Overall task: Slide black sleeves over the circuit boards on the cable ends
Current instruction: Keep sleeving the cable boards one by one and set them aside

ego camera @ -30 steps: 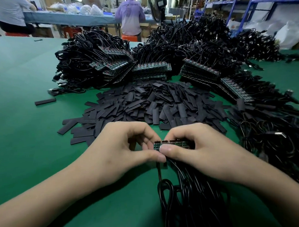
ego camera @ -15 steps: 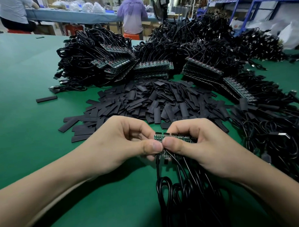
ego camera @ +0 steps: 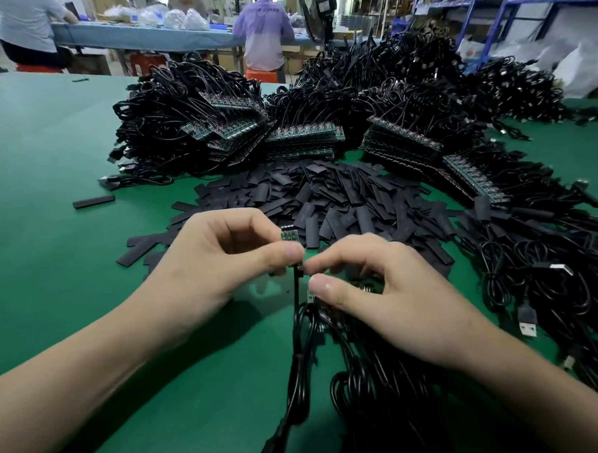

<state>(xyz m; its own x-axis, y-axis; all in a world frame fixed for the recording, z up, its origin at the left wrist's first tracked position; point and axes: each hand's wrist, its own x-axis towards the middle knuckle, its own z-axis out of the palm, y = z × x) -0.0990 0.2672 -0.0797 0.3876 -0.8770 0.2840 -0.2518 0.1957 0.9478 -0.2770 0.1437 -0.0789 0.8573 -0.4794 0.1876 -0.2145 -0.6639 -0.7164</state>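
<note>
My left hand pinches a small green circuit board between thumb and fingers; the board stands upright and its black cable hangs straight down. My right hand holds the remaining row of joined boards, mostly hidden under its fingers, with their cables trailing toward me. A heap of flat black sleeves lies just behind both hands.
Stacks of board strips with coiled black cables fill the back of the green table. More cables with USB plugs lie at the right. One loose sleeve lies at the left. People sit at a far bench.
The row of boards was held by both hands together. Now my left hand has separated one board and lifted it upright, while my right hand has dropped lower with the rest.
</note>
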